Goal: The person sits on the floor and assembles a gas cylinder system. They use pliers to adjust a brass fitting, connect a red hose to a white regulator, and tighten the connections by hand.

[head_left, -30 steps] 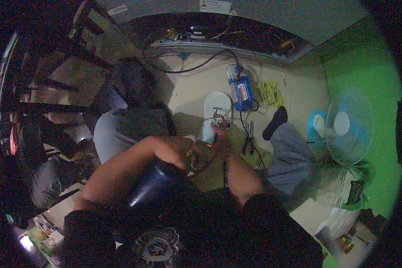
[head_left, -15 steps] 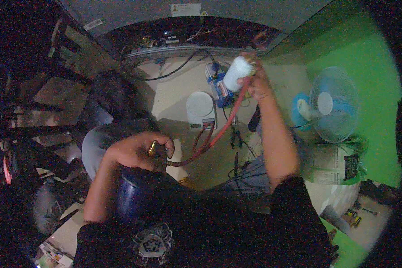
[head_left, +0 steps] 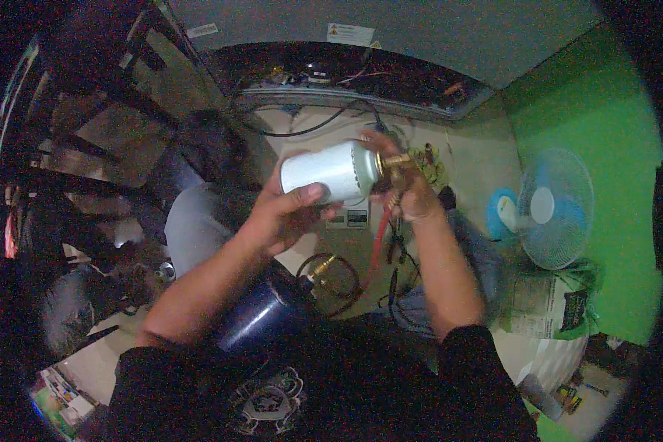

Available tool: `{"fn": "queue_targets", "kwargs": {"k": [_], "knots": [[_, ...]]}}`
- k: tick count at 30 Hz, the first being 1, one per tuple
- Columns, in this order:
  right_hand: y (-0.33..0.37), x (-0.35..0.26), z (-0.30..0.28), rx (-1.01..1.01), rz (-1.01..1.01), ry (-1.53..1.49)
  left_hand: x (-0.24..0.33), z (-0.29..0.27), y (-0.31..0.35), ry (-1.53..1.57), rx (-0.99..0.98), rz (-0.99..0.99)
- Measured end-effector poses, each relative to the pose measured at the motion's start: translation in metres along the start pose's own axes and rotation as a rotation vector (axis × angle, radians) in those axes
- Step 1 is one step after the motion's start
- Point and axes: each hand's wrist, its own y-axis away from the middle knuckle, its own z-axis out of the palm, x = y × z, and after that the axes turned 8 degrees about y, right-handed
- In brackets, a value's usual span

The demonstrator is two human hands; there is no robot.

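Note:
A white metal can (head_left: 320, 168) lies sideways in front of me, its top end to the right. My left hand (head_left: 278, 215) is wrapped round its bottom half, the thumb along the near side. At the top end my right hand (head_left: 418, 197) grips a brass can valve (head_left: 396, 160) seated on the can's neck; some of those fingers are hidden behind it. A red hose (head_left: 379, 241) hangs below my right hand. Near my lap, a brass hose fitting (head_left: 323, 268) sits by a dark blue cylinder (head_left: 254, 324), beside a looped dark reddish hose.
A white digital scale (head_left: 356, 219) lies partly hidden under my hands. Beyond are a grey appliance (head_left: 435, 44) with an open lower bay and a black hose (head_left: 309, 134). To the right stand a fan (head_left: 556, 210) and a printed sack (head_left: 538, 302) beside the green wall.
My left hand has let go of the brass hose fitting and moved up onto the can. My right hand has brought the can toward me and turned it sideways. The view has shifted slightly.

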Motion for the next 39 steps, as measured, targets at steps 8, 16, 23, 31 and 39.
{"fn": "queue_targets", "kwargs": {"k": [8,16,23,31,39], "knots": [[0.013,-0.015,-0.029,0.554,0.417,-0.360,0.020,-0.013,-0.010,-0.858,0.349,1.070],[-0.021,-0.036,0.052,0.395,0.453,-0.409,0.003,0.003,-0.006,-1.496,-0.370,0.577],[0.041,-0.093,-0.077,0.238,0.177,-0.315,-0.045,-0.023,-0.030,-1.559,-0.431,-0.154],[0.063,-0.073,-0.153,0.499,-0.322,-0.544,-0.053,-0.084,-0.033,-1.431,-1.399,-0.072],[0.046,0.072,-0.114,0.688,0.424,-0.336,0.025,-0.049,0.022,-1.286,-0.688,-0.536]]}}
